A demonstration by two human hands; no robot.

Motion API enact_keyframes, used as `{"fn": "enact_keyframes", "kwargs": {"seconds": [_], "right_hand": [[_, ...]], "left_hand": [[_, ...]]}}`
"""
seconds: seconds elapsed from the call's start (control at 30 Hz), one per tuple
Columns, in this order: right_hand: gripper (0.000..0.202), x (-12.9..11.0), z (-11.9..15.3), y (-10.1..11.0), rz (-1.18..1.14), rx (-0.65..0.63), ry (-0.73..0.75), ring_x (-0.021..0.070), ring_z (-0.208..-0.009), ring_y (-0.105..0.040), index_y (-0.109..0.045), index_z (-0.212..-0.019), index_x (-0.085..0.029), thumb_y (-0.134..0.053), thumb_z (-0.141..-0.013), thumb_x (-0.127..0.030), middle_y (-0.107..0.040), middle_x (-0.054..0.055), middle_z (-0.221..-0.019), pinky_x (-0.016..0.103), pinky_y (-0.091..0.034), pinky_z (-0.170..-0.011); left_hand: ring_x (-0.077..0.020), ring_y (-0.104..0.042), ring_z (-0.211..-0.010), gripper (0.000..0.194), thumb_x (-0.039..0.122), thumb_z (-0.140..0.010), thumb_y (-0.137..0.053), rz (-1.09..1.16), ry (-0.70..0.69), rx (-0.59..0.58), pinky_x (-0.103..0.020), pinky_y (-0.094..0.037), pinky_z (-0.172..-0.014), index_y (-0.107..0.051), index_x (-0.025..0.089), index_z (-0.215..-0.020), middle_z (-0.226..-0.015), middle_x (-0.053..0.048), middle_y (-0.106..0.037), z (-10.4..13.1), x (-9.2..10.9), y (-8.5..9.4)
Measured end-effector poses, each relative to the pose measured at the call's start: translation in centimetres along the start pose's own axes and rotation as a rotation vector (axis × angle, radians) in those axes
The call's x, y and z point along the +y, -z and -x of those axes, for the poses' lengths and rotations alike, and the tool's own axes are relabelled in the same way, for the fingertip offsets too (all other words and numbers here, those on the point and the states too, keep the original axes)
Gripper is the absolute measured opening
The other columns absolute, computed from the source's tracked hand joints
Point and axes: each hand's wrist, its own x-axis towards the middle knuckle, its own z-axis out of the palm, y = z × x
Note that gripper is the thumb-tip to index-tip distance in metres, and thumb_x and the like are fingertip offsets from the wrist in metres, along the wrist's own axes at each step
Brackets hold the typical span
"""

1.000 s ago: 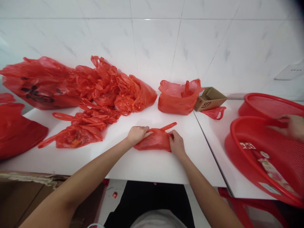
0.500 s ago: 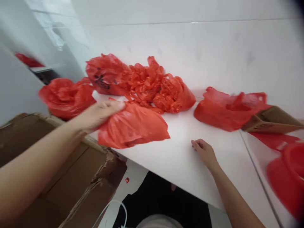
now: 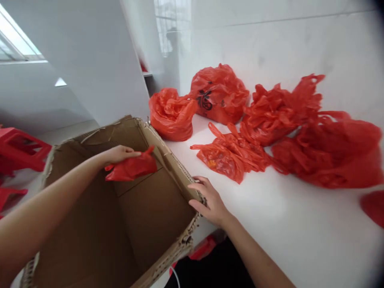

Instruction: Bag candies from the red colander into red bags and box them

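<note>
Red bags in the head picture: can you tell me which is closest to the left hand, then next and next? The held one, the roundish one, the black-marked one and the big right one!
From the left hand:
1. Small red bag, held over the cardboard box
2. Roundish bag, just right of the box
3. Black-marked bag, farther right
4. Big bag, far right

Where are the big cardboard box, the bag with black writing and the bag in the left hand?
Cardboard box point(image 3: 162, 212): head view, on its inner wall.
Bag with black writing point(image 3: 223, 102): head view, on its front.
Bag in the left hand point(image 3: 132, 168): head view, on its middle.
</note>
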Motion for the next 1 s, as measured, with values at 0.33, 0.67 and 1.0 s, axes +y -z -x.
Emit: {"fn": "enact_keyframes", "kwargs": {"seconds": [0.33,0.67,1.0], "right_hand": [[0.042,1.8,0.1,-0.7,-0.099,0.021,0.028,0.0251,-0.118,-0.051,-0.054,-0.125,-0.031,-0.061,-0.083,-0.033,-0.047,0.008,-0.13,0.04,-0.044,-0.099],[0.041,1.5,-0.4,-0.6,-0.13,0.027,0.0,0.0229,-0.109,-0.056,-0.059,-0.121,-0.03,-0.062,-0.081,-0.036,-0.05,0.008,-0.127,0.037,-0.049,-0.091],[0.039,1.5,-0.6,-0.7,-0.127,0.074,0.03,0.0212,-0.11,-0.056,-0.061,-0.118,-0.028,-0.06,-0.081,-0.041,-0.053,0.009,-0.122,0.036,-0.049,-0.093]], "left_hand": [[-0.0294,-0.063,-0.078,0.035,0.052,-0.072,-0.063,-0.11,0.229,0.042,-0.033,-0.043,-0.067,-0.068,0.018,-0.072,-0.073,-0.009,-0.066,-6.3,-8.9,-6.7],[-0.0326,-0.05,-0.105,0.034,0.027,-0.083,-0.054,-0.099,0.118,0.612,-0.055,-0.044,-0.087,-0.058,0.012,-0.113,-0.109,-0.017,-0.053,-6.7,-3.2,-6.5],[-0.0244,-0.055,-0.107,0.026,0.026,-0.09,-0.056,-0.275,-1.143,0.343,-0.042,-0.039,-0.095,-0.063,0.026,-0.114,-0.117,-0.007,-0.063,0.0,22.3,-10.8]]}}
